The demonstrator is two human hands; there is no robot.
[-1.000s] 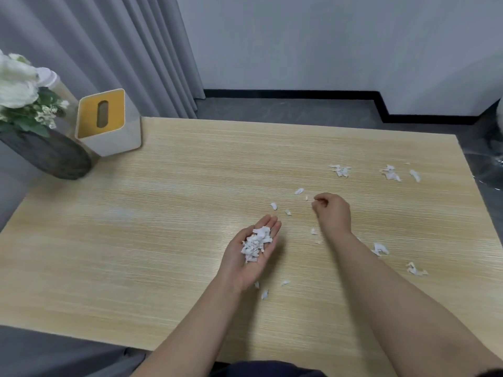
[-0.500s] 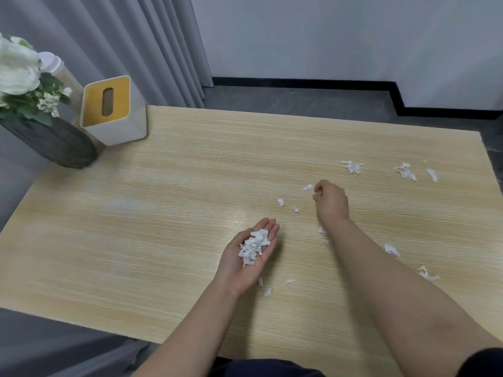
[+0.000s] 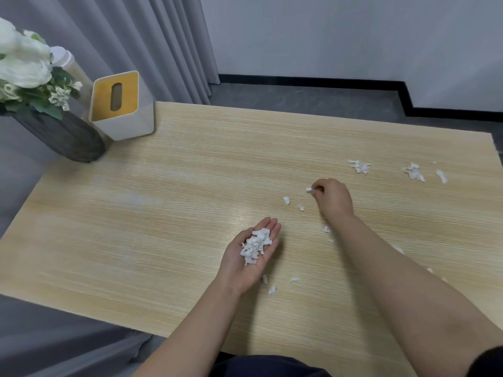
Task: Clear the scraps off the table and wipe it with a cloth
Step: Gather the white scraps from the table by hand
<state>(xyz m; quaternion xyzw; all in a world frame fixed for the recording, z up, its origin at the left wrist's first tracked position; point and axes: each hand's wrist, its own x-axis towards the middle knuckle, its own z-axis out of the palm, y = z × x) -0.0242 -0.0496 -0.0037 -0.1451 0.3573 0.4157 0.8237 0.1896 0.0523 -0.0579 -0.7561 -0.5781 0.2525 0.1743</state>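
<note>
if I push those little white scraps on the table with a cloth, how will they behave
The scraps look thin and torn, so probably very light and floppy. They would likely slide and scatter on the smooth table rather than roll.

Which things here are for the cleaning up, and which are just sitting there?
For the job:
- white paper scraps scattered on the table
- pile of scraps carried on the open left hand
- right hand, pinching one scrap

Just sitting there:
- tissue box
- dark vase of white flowers
</note>
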